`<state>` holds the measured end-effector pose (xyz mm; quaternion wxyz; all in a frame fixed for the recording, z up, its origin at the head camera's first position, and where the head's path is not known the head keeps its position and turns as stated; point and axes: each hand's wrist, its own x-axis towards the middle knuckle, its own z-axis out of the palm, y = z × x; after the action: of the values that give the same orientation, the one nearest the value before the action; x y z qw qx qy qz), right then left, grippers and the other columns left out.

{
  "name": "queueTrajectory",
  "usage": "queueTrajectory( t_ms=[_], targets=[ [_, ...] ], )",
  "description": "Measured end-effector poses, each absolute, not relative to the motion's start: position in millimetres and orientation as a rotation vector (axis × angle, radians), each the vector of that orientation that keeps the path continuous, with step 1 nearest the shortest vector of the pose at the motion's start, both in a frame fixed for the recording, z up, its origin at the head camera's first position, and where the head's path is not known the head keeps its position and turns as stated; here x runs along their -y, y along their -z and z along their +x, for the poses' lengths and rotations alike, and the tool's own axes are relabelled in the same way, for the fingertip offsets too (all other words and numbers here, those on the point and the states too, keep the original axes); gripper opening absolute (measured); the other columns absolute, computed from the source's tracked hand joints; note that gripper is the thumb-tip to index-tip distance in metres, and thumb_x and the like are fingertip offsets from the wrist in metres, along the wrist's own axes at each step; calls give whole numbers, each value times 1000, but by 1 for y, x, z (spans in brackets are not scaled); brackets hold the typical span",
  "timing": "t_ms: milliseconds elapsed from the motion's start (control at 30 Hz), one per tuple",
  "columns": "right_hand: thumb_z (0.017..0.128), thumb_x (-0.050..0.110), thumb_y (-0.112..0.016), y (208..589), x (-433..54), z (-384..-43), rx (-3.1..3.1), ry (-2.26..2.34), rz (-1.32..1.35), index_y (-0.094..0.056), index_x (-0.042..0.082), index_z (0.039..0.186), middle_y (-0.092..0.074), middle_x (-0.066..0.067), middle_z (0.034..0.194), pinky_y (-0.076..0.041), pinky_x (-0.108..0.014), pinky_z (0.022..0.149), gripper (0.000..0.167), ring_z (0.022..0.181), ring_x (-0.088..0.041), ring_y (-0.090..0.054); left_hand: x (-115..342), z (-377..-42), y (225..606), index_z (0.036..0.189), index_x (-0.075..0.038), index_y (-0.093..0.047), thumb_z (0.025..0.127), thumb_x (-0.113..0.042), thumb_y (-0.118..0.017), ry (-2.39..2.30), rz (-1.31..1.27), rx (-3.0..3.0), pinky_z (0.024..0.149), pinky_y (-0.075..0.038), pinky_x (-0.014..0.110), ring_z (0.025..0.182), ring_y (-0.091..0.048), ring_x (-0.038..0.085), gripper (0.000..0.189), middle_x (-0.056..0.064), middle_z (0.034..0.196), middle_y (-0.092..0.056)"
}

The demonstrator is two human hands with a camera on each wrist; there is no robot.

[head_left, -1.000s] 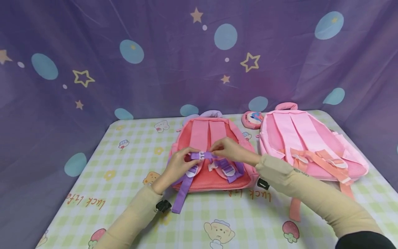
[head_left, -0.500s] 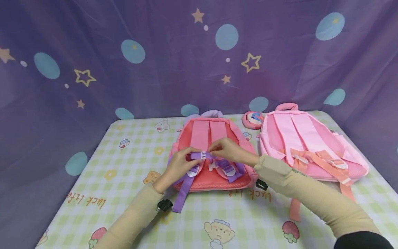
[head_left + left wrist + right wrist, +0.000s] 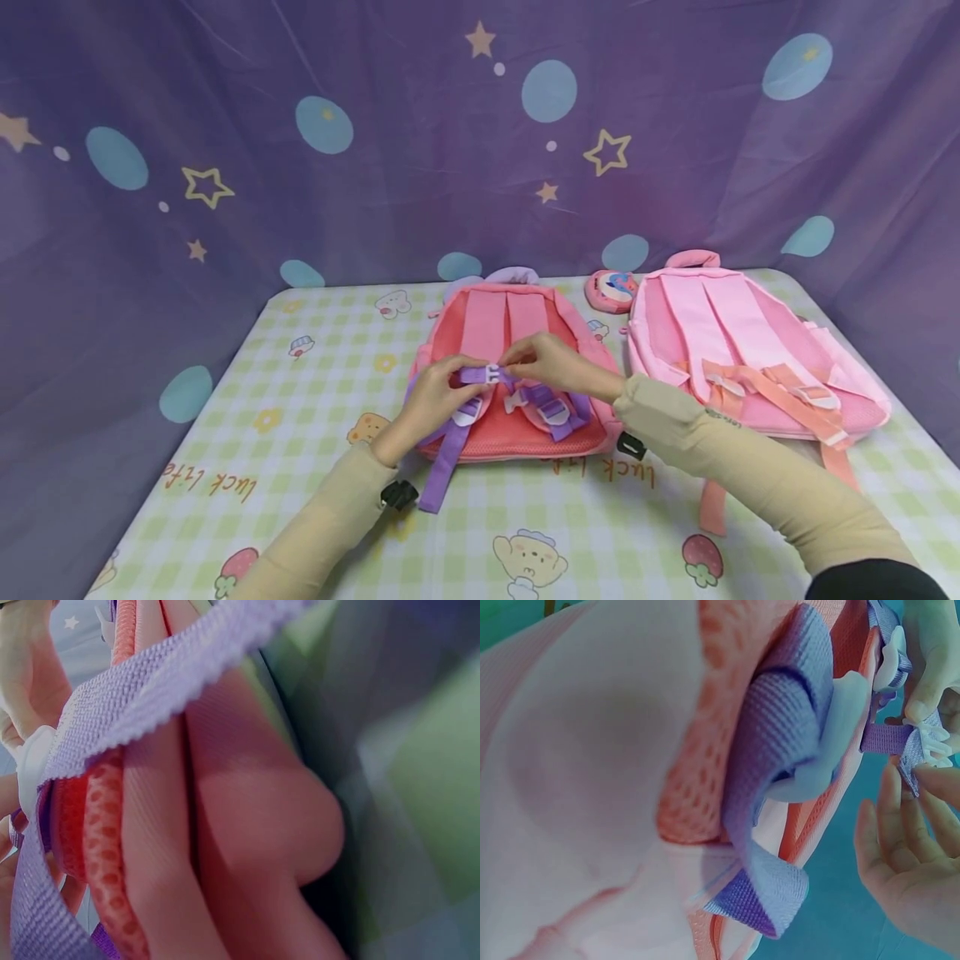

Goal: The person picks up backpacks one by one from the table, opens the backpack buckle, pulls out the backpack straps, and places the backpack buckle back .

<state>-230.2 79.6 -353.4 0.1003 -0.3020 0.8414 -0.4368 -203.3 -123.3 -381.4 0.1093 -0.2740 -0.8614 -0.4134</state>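
Both hands meet over a coral-pink backpack (image 3: 465, 442) that lies with its shoulder straps upward. My left hand (image 3: 435, 392) pinches a short purple strap (image 3: 472, 375) just left of a white plastic buckle piece (image 3: 492, 374). On the buckle piece's other side, my right hand (image 3: 551, 364) pinches purple webbing with thumb and fingertips. The right wrist view shows the pronged buckle piece (image 3: 934, 742) with webbing folded at it, fingers on both sides. Another white buckle piece (image 3: 515, 403) lies loose below the right hand. White strap adjusters (image 3: 555, 411) sit on the lower straps.
To the right lies a light pink backpack (image 3: 712, 333) with orange straps (image 3: 780, 396) trailing over the table. A small round pink pouch (image 3: 611, 291) sits between the bags at the back. One purple strap tail (image 3: 442, 479) hangs onto the checkered tablecloth (image 3: 315, 467).
The buckle piece has shifted very slightly to the right in the head view, and the right hand's fingertips have come closer in beside it. Both hands keep their pinch.
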Motion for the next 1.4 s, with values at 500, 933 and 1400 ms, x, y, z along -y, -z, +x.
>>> queueTrajectory(
  t_ms=[500,933,1400],
  targets=[
    [81,0,-58,356,-85,-232,-2406,1391,-850,-65,-4,96,-66,-14,89,-48,-22,65,17,75,-25,-63,126,-203,383,100,-7,-64,75,-14,-70,1282,-732,2560,69,-46,25,79,-55,10,27,4,91,-63],
    [81,0,-60,357,-82,-229,-2366,1481,-807,-64,-5,94,-66,-14,87,-50,-37,67,15,73,-27,-64,126,-203,383,98,-8,-63,75,-12,-70,1275,-785,2544,69,-46,26,78,-55,10,24,2,89,-64],
    [79,-2,-61,355,-77,-224,-2418,1504,-810,-66,-3,92,-67,-13,87,-50,-24,70,14,82,-19,-64,125,-204,381,97,-8,-63,74,-12,-71,1267,-777,2569,70,-46,26,79,-56,10,25,3,90,-63]
  ],
)
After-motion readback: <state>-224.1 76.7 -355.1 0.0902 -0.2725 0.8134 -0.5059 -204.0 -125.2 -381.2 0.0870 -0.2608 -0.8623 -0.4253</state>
